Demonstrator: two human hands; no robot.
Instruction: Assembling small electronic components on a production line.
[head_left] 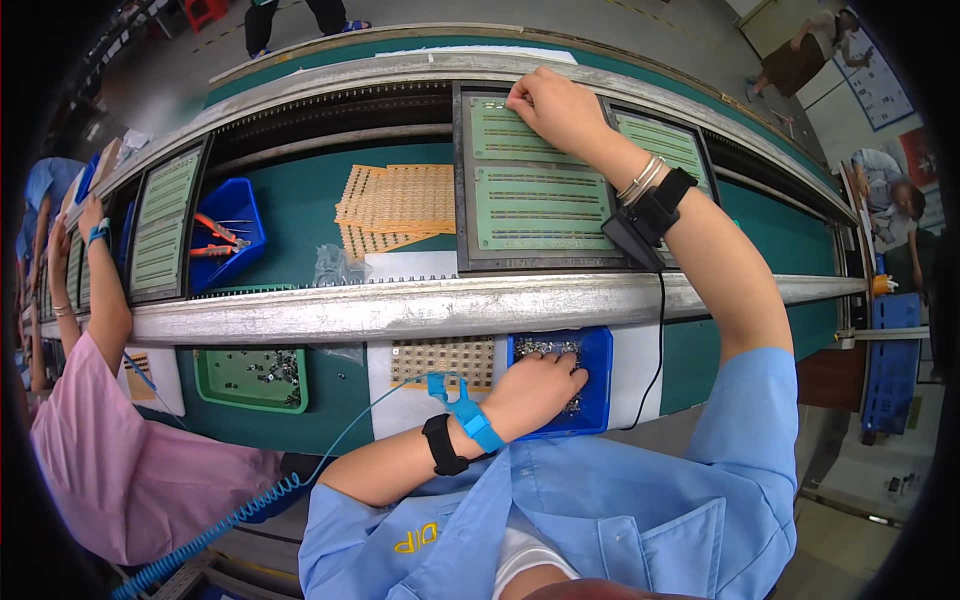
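1. The right hand (pixel 557 108) bent over the green circuit board (pixel 520 148), fingertips close together; I could not tell whether they pinched anything.
2. The board lay beneath it, extending toward 7 o'clock.
3. The left hand (pixel 535 392) dipped into the blue bin (pixel 600 375), fingers slightly spread; I could not tell its grip.
4. Small metal parts (pixel 537 345) lay about its fingertips, mostly toward 12 o'clock.
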